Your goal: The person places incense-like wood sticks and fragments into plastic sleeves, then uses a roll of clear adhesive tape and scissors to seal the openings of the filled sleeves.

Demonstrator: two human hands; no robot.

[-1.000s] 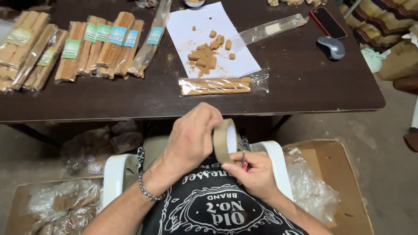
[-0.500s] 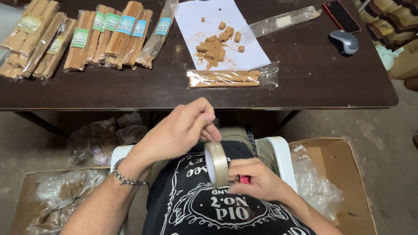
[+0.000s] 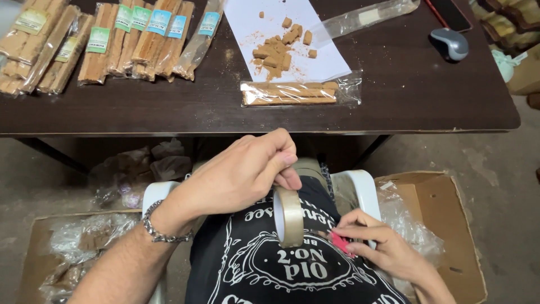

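Observation:
My left hand (image 3: 239,174) pinches the top of a roll of clear tape (image 3: 289,217) and holds it upright over my lap. A bracelet sits on that wrist. My right hand (image 3: 382,245) is just right of the roll, its fingers closed on a small red-handled tool (image 3: 339,242), probably scissors; its tip points at the roll. On the dark table (image 3: 394,107) ahead lies a clear bag of brown sticks (image 3: 289,93), and behind it a white paper (image 3: 284,39) with brown chunks and crumbs.
Several labelled bags of brown sticks (image 3: 107,42) lie at the table's left. An empty clear bag (image 3: 365,19), a grey mouse (image 3: 450,44) and a phone (image 3: 447,12) are at the right. Cardboard boxes (image 3: 444,225) with plastic bags flank my white chair (image 3: 354,188).
My left hand has taken the tape roll from above and steadied it. My right hand let go of the roll and slid right and down with the red tool.

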